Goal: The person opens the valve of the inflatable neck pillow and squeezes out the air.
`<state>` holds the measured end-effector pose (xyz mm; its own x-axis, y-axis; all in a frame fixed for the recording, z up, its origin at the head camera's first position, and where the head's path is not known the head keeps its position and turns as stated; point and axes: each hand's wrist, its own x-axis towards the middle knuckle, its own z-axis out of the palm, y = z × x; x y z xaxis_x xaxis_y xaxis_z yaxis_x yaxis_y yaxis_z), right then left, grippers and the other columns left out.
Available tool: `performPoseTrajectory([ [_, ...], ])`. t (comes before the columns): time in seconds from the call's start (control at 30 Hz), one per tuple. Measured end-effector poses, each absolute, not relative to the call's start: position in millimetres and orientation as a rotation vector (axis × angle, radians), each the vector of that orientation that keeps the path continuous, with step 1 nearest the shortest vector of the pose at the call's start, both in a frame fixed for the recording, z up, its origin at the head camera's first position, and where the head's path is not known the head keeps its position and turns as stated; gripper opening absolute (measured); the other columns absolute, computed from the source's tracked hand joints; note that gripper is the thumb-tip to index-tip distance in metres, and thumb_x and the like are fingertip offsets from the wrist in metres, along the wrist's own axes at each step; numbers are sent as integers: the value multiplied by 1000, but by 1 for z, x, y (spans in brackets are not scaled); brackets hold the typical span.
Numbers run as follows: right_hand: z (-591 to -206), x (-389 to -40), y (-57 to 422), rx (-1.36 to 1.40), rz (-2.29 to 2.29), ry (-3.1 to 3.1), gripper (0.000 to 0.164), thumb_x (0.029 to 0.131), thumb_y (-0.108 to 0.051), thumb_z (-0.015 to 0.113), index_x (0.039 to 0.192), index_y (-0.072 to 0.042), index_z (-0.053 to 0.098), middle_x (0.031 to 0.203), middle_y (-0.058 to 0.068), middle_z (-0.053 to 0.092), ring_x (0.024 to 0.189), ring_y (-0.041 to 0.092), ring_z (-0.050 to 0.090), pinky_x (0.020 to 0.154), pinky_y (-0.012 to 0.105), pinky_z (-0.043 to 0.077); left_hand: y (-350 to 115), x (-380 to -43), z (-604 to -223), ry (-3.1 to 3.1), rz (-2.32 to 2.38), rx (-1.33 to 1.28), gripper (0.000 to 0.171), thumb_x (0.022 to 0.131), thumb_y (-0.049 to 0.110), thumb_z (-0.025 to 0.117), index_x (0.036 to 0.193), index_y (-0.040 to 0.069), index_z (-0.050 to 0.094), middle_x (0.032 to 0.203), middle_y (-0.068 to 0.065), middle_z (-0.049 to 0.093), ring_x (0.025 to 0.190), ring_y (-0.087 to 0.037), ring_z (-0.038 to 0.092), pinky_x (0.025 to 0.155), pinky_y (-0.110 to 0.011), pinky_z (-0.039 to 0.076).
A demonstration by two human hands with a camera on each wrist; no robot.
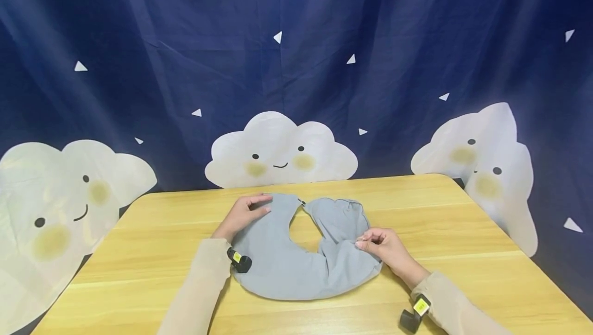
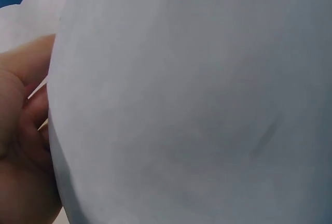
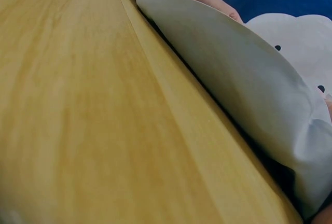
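A grey U-shaped neck pillow [image 1: 287,268] lies on the wooden table, its two ends meeting at a small dark fastening [image 1: 302,203] at the back. The left side looks smooth and full; the right side is slack and wrinkled. My left hand [image 1: 243,215] rests on the upper left arm of the pillow, thumb and forefinger apart. In the left wrist view the pillow's surface [image 2: 187,89] hides those fingertips. On the right, my right hand [image 1: 382,246] pinches the pillow's cloth with thumb and fingers. From the right wrist, the pillow's side [image 3: 223,58] shows, but the pinch is out of sight.
The light wooden table [image 1: 463,252] extends around the pillow on all sides. Behind it hangs a dark blue curtain [image 1: 222,41] with white clouds and triangles. Each wrist wears a small black camera, one at the left cuff [image 1: 240,260], another at the right cuff [image 1: 414,314].
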<state>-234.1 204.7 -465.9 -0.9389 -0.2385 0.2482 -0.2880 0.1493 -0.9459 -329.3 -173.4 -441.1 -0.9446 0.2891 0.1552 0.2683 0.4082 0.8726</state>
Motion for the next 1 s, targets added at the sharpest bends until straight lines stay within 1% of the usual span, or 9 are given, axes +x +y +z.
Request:
performPoseTrajectory([
  [0.1, -466, -234, 205, 547, 1944, -2353, 16, 80, 1, 70, 77, 12, 58, 77, -17, 70, 74, 0, 63, 68, 18, 50, -172, -330, -445, 2608, 1581, 585, 40, 85, 24, 70, 123, 12, 64, 139, -9, 52, 141, -29, 30, 117, -46, 19],
  [0.23, -466, -234, 206, 560, 1934, -2347, 18, 80, 1, 70, 78, 14, 57, 77, -17, 69, 73, 0, 62, 68, 18, 50, -168, -332, -448, 2572, 1554, 651, 42, 86, 24, 69, 126, 11, 62, 138, -9, 53, 137, -28, 37, 115, -45, 24],
  [0.37, -465, -233, 206, 570, 1926, -2341, 18, 80, 1, 70, 78, 14, 57, 77, -17, 69, 74, 0, 62, 68, 18, 50, -166, -332, -452, 2552, 1530, 653, 43, 86, 23, 69, 127, 10, 61, 137, -9, 54, 134, -27, 42, 113, -44, 28],
  [0.47, -465, -233, 206, 572, 1918, -2343, 17, 80, 1, 70, 78, 13, 58, 77, -17, 69, 74, 0, 62, 69, 18, 50, -164, -330, -452, 2549, 1492, 650, 44, 86, 22, 70, 127, 10, 60, 138, -9, 53, 134, -28, 41, 114, -45, 27],
  [0.53, -465, -233, 206, 572, 1913, -2345, 16, 80, 1, 70, 78, 13, 59, 77, -17, 69, 74, 0, 62, 69, 18, 50, -162, -327, -449, 2535, 1459, 671, 46, 86, 21, 69, 129, 8, 59, 139, -11, 51, 135, -30, 39, 114, -47, 25],
  [0.7, -466, -233, 206, 572, 1903, -2353, 15, 80, 1, 70, 78, 11, 60, 77, -17, 69, 74, 0, 62, 68, 18, 50, -156, -310, -426, 2473, 1373, 724, 51, 87, 19, 68, 132, 1, 54, 142, -17, 46, 136, -35, 35, 114, -50, 24],
  [0.77, -467, -233, 206, 571, 1903, -2354, 15, 80, 1, 70, 78, 12, 59, 77, -17, 69, 74, 0, 62, 68, 18, 50, -155, -304, -418, 2470, 1357, 727, 52, 86, 20, 69, 132, 0, 54, 142, -18, 46, 135, -36, 37, 113, -51, 26],
  [0.87, -467, -233, 206, 574, 1910, -2349, 17, 79, 2, 70, 78, 14, 58, 77, -18, 69, 74, -1, 62, 68, 18, 50, -154, -300, -414, 2476, 1361, 708, 52, 85, 20, 70, 131, 1, 55, 141, -18, 47, 134, -36, 38, 112, -51, 27],
  [1.0, -466, -233, 205, 576, 1927, -2340, 18, 79, 2, 70, 78, 15, 57, 77, -17, 69, 74, -1, 62, 68, 17, 50, -154, -302, -417, 2456, 1391, 656, 52, 84, 19, 72, 130, 2, 56, 141, -15, 48, 135, -33, 38, 113, -49, 27],
])
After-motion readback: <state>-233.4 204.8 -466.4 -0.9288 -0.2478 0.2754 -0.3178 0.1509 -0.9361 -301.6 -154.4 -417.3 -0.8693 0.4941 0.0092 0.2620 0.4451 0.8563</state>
